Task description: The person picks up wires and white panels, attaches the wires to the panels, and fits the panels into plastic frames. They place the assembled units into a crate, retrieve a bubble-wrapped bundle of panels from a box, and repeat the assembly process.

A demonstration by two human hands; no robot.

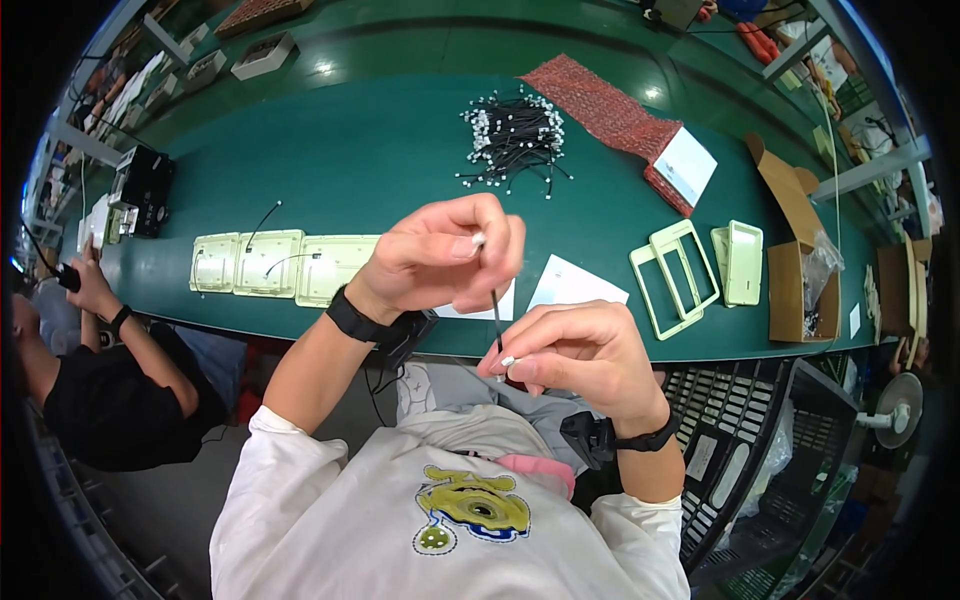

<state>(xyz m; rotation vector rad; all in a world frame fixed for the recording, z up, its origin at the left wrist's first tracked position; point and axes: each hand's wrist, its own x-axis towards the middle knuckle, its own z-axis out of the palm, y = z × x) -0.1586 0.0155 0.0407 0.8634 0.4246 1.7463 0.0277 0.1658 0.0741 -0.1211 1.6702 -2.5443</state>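
Observation:
My left hand [435,250] is raised over the table's near edge, thumb and fingers closed in a pinch on a small white connector. Lower and to its right, my right hand [590,360] pinches another white connector [508,362]. Between the two hands runs a short black cable [497,318]; its upper part is hidden behind my left fingers. Left of my hands, pale yellow-green plastic panels [268,266] lie in a row, with thin black cables on some. Beyond my hands is a pile of black cables with white connectors [515,135].
White sheets [575,283] lie behind my right hand. Pale plastic frames [675,275] and a stack of panels [740,263] are farther right, before an open cardboard box [790,290]. Red bubble wrap [605,105] crosses the back. At left, a co-worker [120,390] sits near a black machine [142,192].

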